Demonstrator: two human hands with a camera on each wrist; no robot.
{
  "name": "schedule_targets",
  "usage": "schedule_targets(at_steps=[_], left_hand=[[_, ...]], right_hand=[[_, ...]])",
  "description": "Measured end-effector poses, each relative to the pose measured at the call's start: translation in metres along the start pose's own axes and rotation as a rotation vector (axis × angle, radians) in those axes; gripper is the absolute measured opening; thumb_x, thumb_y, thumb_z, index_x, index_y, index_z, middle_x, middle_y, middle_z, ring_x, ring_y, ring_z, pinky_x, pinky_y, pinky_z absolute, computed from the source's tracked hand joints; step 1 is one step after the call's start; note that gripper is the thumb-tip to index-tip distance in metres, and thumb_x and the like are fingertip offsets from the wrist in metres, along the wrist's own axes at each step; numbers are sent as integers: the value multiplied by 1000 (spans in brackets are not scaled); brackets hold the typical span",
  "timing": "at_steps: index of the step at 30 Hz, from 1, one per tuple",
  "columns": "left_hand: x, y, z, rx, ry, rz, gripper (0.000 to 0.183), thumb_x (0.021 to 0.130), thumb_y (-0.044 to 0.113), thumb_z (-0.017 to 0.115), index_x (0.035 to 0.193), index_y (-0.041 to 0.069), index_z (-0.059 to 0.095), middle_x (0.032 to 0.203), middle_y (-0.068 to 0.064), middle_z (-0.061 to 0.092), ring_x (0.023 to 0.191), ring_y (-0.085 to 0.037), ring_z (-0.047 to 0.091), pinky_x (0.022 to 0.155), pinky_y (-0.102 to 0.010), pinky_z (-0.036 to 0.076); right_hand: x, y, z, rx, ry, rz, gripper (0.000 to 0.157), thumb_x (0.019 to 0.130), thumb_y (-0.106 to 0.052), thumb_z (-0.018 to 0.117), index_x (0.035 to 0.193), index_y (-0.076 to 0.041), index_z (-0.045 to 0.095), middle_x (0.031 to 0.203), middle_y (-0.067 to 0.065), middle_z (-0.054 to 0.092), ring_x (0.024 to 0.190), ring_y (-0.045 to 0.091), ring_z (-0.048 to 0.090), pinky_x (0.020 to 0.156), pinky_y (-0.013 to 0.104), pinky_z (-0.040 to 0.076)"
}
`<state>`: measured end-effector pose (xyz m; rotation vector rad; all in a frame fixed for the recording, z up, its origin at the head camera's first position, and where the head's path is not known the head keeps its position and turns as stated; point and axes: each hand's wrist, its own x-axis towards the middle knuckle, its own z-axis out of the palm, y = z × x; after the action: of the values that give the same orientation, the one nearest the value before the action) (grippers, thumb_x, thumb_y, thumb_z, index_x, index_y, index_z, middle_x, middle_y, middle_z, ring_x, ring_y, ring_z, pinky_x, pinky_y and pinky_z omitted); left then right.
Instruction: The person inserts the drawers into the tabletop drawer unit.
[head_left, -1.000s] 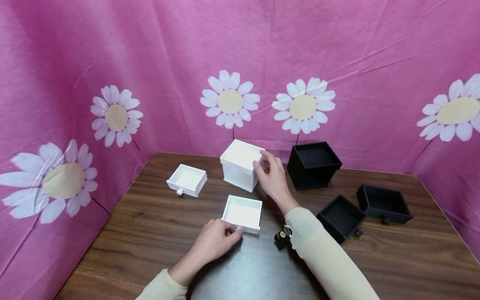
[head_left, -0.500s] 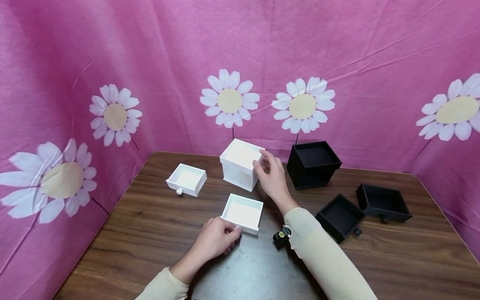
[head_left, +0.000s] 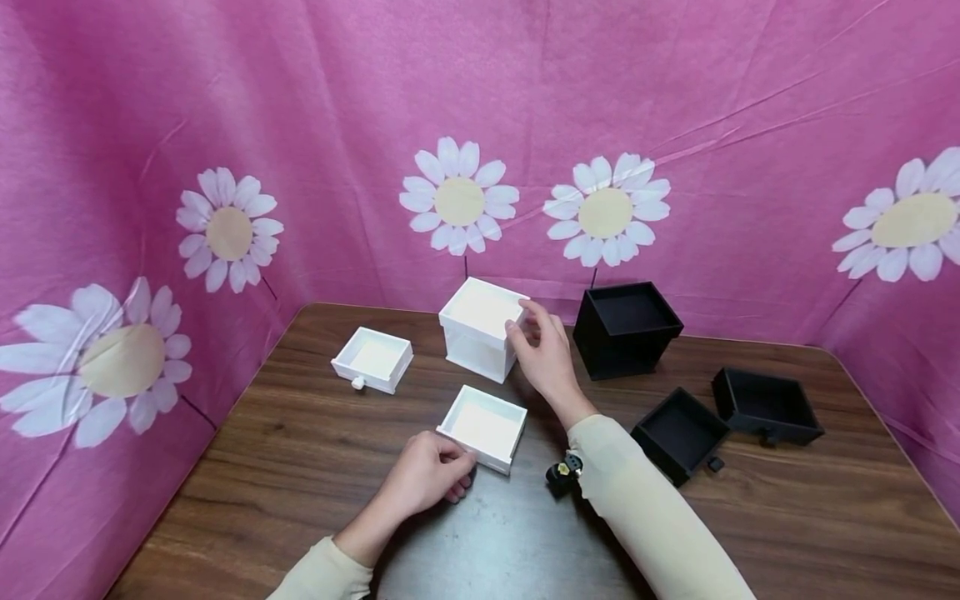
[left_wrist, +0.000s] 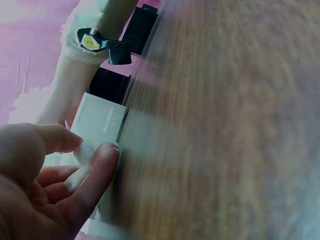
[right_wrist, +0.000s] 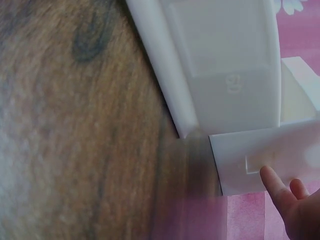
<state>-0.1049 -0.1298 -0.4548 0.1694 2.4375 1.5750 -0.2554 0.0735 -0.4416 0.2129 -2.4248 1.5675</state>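
My left hand (head_left: 431, 473) pinches the round knob (left_wrist: 84, 154) of a shallow white drawer (head_left: 483, 427) between thumb and finger. The drawer sits on the table, slightly turned, in front of the white box (head_left: 480, 335). At the right side of that box is my right hand (head_left: 546, 354), thumb and fingers apart, fingertips touching its upper right edge. The right wrist view shows a finger laid against a white wall (right_wrist: 232, 177). A second white drawer (head_left: 373, 360) with a knob stands to the left.
A black box (head_left: 628, 332) stands right of the white one. Two black drawers, one nearer (head_left: 681, 435) and one farther right (head_left: 768, 406), lie on the wooden table (head_left: 247, 500). A pink flowered curtain (head_left: 360, 100) hangs behind and at the sides.
The left hand has turned the white drawer slightly, its front end shifting left and toward me. The right hand has stayed at the white box.
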Motion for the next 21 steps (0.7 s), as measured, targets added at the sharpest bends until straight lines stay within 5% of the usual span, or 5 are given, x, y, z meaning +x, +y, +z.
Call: schedule_targets(at_steps=[11,21], left_hand=[[-1,-4,-5,-194,14,-47,23,101,9,71,97,-12,80,75,-20,77,60,-17,75,59,-34,66],[-1,-8,-9,-239,24,-22,23,101,3,67,98,-18,77,77,-25,76,62,-13,74,62,-32,66]], right_hand=[[0,-1,0,4,-2,14,50,105,-29,70,151,-15,60,136,23,59,115,39,70,105,50,59],[-1,-2,0,0,3,22,51,105,-31,69,152,-16,59,136,22,59,115,38,71,101,52,60]])
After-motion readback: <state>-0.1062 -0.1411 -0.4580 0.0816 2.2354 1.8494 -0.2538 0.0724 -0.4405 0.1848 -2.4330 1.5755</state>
